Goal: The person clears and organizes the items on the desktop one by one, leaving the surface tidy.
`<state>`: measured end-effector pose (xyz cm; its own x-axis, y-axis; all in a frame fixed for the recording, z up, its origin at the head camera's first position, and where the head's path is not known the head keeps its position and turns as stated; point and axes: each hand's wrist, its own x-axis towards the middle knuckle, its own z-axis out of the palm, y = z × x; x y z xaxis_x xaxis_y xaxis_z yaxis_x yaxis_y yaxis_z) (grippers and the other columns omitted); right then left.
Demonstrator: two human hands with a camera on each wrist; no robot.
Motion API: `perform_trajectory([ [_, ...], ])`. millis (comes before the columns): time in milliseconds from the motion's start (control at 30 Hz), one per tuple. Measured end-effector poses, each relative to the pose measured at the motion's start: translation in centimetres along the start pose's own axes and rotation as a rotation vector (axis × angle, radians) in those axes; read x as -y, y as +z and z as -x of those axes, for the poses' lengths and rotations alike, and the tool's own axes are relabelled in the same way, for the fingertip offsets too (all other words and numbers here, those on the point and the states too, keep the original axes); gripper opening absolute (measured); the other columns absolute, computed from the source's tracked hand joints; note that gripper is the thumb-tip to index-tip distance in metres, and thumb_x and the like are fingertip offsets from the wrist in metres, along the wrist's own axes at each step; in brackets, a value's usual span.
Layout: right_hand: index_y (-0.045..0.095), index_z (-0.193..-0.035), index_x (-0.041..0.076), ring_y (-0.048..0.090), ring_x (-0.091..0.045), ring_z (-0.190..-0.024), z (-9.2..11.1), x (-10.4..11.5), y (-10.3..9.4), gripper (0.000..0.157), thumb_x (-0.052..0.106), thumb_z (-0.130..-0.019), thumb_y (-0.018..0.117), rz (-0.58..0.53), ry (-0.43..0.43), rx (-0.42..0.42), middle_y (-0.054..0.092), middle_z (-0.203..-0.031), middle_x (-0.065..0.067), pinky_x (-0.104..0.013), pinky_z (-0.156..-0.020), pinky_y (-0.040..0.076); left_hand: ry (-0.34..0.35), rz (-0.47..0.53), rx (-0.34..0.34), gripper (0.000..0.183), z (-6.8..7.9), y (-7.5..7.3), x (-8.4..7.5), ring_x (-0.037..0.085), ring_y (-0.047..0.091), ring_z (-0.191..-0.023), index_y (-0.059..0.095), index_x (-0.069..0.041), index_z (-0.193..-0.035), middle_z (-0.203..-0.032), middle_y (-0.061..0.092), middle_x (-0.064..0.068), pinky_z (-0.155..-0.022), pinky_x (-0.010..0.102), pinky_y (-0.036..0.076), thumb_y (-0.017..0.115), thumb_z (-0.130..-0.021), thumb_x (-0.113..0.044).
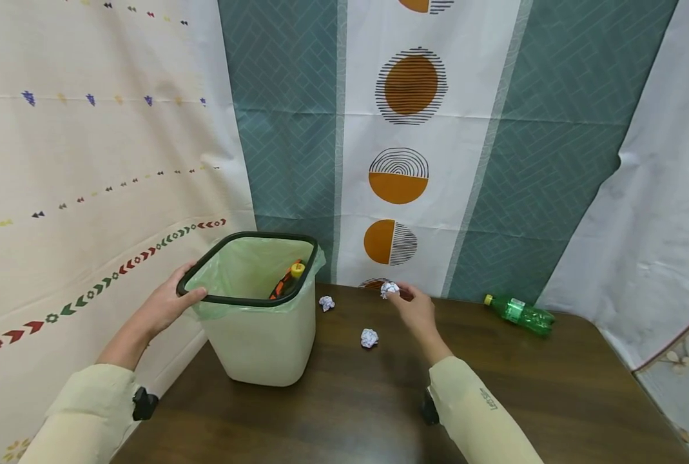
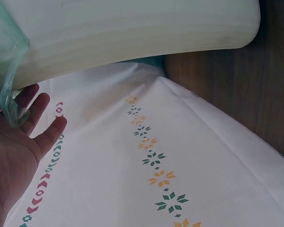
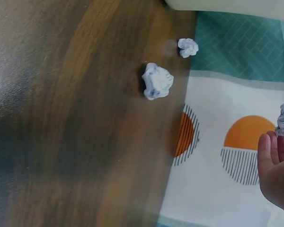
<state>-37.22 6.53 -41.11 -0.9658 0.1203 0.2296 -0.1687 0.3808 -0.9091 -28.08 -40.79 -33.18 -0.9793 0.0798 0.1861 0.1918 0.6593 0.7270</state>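
Observation:
A white trash bin (image 1: 263,348) with a black rim and a pale green liner (image 1: 234,261) stands at the left of the table. My left hand (image 1: 167,303) grips its rim at the left side, thumb over the edge and fingers outside. In the left wrist view those fingers (image 2: 49,132) lie beside the liner. My right hand (image 1: 418,316) pinches a crumpled paper ball (image 1: 388,289) above the table's back edge, right of the bin. Two more paper balls lie on the wood: a small one (image 1: 326,303) near the bin and another (image 1: 369,338) nearer the front.
A green plastic bottle (image 1: 521,314) with a yellow cap lies at the back right of the brown table (image 1: 495,361). Inside the bin, a yellow-capped item (image 1: 296,270) and something orange and black show. Patterned cloths (image 1: 286,161) hang behind and to the left.

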Motion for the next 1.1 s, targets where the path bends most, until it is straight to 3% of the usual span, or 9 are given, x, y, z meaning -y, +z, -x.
perform_trajectory([
  [433,0.069,-0.122,0.005,0.063,-0.028,-0.104,0.1,2.3,0.1,0.039,0.026,-0.09,0.073,-0.056,-0.04,0.009,0.068,-0.113,-0.015,-0.039,-0.085,0.051,-0.004,-0.019,0.006,0.085,-0.1,0.0,0.0,0.055,0.027,-0.134,0.006,-0.002,-0.158,-0.153,0.022,0.036,-0.1,0.073,0.026,0.051,-0.098,-0.041],
  [867,0.068,-0.123,0.005,0.064,-0.026,-0.101,0.6,6.4,0.5,0.039,0.023,-0.089,0.075,-0.163,-0.092,0.059,0.067,-0.111,-0.014,-0.033,-0.082,0.054,-0.016,-0.037,0.003,0.086,0.1,0.0,-0.1,0.057,0.025,-0.134,0.005,-0.002,-0.158,-0.153,0.02,0.037,-0.1,0.073,0.025,0.051,-0.097,-0.043],
  [1100,0.069,-0.122,0.009,0.065,-0.023,-0.1,0.6,8.0,0.8,0.037,0.026,-0.089,0.075,-0.166,-0.12,0.067,0.067,-0.11,-0.011,-0.032,-0.079,0.055,-0.003,-0.026,0.002,0.086,0.2,0.0,-0.4,0.056,0.025,-0.135,0.005,-0.003,-0.158,-0.153,0.02,0.037,-0.1,0.073,0.024,0.051,-0.098,-0.042],
])
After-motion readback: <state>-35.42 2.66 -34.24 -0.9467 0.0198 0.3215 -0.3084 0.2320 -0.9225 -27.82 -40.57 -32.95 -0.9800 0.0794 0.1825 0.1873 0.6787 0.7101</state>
